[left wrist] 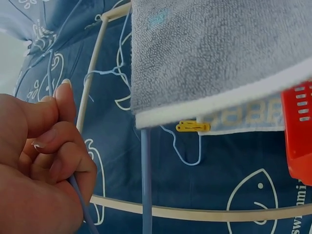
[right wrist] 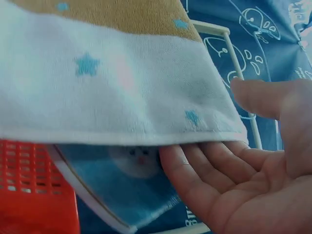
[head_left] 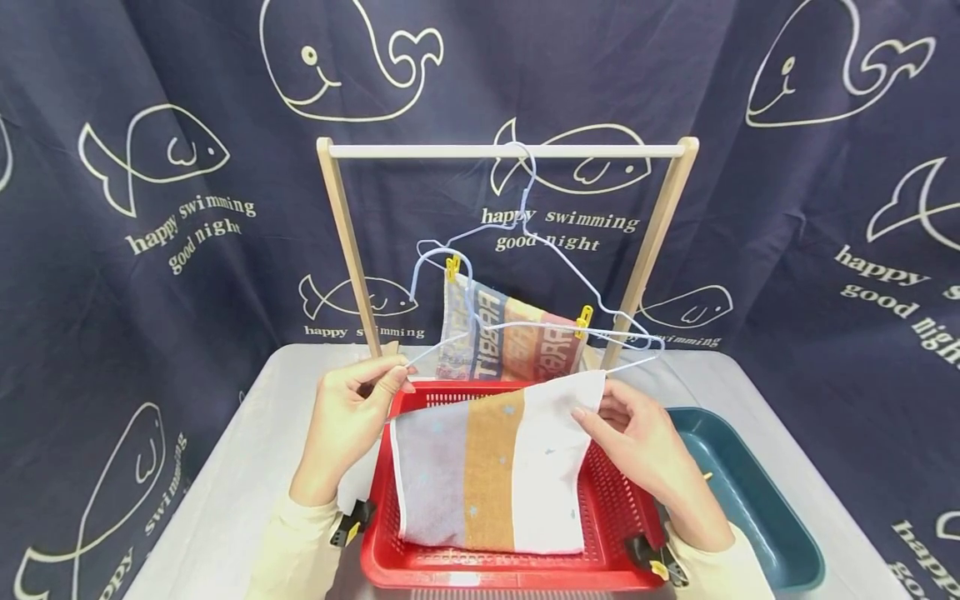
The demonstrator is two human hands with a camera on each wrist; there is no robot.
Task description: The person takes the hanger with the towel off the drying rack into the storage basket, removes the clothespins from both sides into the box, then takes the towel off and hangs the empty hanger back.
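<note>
My left hand [head_left: 358,406] pinches the left end of a light blue wire hanger [head_left: 442,251] between thumb and fingers. A small towel [head_left: 491,471] with grey, tan and white bands and blue stars lies folded over its lower bar [left wrist: 146,180]. At the towel's right edge is my right hand [head_left: 647,433], its fingers reaching behind the cloth. In the right wrist view the thumb [right wrist: 258,96] stands apart from those fingers. The towel hangs in front of a red basket [head_left: 517,575] and hides much of it.
Behind stands a rack with a white rail [head_left: 420,152]. A second blue hanger [head_left: 566,258] on it bears a patterned towel [head_left: 517,342] held by yellow clips [head_left: 583,322]. A teal tray [head_left: 772,492] sits right of the basket on the white table [head_left: 292,383].
</note>
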